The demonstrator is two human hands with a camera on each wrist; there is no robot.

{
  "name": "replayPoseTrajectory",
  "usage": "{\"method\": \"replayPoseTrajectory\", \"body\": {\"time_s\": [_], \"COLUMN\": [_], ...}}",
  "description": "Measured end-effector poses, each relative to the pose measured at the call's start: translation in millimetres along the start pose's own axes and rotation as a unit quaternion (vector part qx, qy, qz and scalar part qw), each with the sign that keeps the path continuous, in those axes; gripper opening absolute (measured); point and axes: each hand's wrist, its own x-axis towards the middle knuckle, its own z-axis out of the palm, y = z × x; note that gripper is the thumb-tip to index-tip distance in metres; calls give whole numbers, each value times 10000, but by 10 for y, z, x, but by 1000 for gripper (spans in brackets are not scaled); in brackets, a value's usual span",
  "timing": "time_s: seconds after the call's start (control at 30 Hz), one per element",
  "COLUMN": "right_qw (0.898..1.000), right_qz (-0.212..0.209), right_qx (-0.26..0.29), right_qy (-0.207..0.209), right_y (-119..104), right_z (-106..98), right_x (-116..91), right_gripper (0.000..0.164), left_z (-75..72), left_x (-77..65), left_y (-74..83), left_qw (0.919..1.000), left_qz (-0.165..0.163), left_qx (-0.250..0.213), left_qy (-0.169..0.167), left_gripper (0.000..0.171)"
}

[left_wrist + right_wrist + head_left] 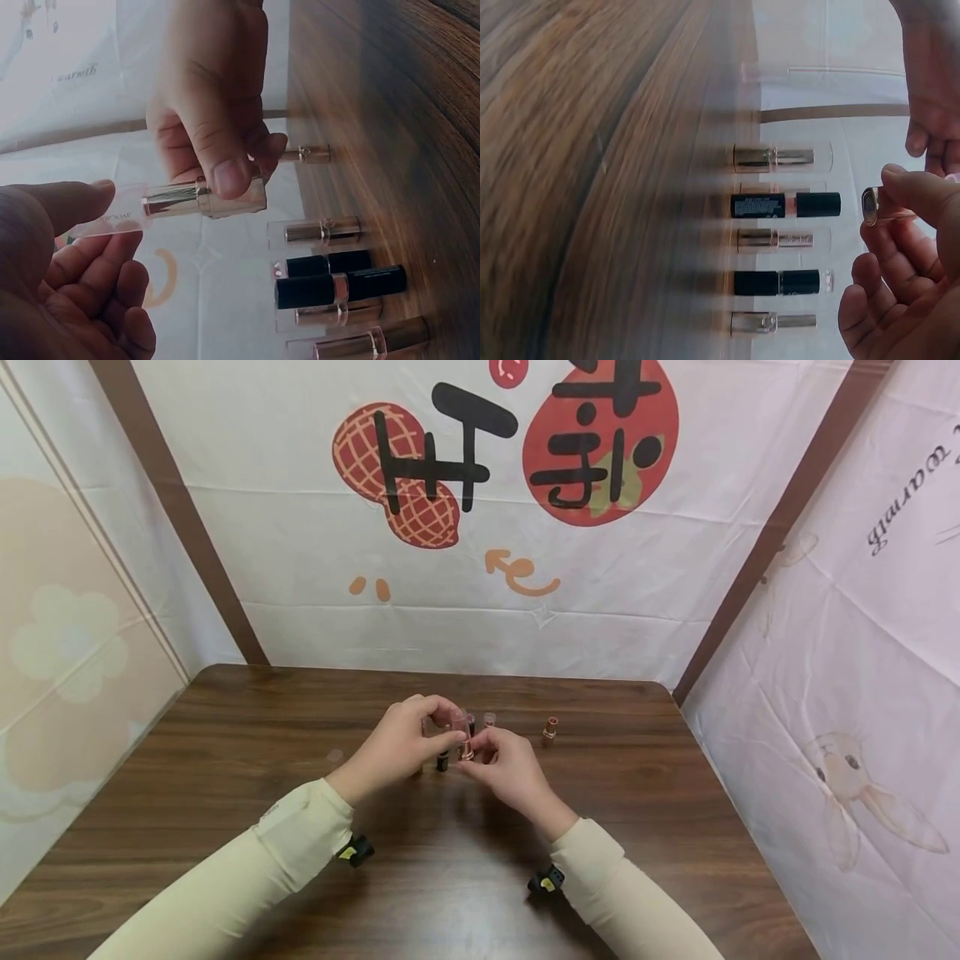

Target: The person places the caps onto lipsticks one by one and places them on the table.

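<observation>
My left hand (408, 739) pinches a clear cap (124, 214) between thumb and fingers. In the left wrist view, the cap's edge meets the upper end of a gold lipstick tube (171, 199); how far it overlaps is hard to tell. My right hand (517, 768) grips that tube by its wider base (871, 206), above the table. Beyond the hands stand several upright lipsticks, among them a black tube (757, 205) and gold ones with clear covers (772, 157). An uncapped gold lipstick tube (551, 727) stands to the right of both hands.
A loose clear cap (335, 755) lies on the wooden table (247, 743), left of the left forearm. Printed white cloth (450, 635) hangs behind the table and along both sides. Small dark wrist cameras (356, 851) are strapped under the cuffs.
</observation>
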Motion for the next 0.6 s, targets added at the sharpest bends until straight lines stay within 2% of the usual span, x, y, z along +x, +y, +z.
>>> {"method": "replayPoseTrajectory", "body": {"time_s": [0.2,0.3,0.6], "right_qw": [9997,9996,9993], "right_qz": [-27,-80,-91], "right_qx": [235,178,146], "right_qy": [108,214,326], "right_y": [-90,-140,-193], "right_z": [11,4,-1], "right_x": [26,28,7], "right_gripper": [19,20,16], "left_z": [38,62,78], "left_x": [10,10,-16], "left_y": [-10,-9,55], "left_qw": [9999,9996,9963], "left_qz": [-11,-9,520], "left_qx": [51,115,660], "left_qy": [-147,-259,-200], "left_gripper": [14,13,14]}}
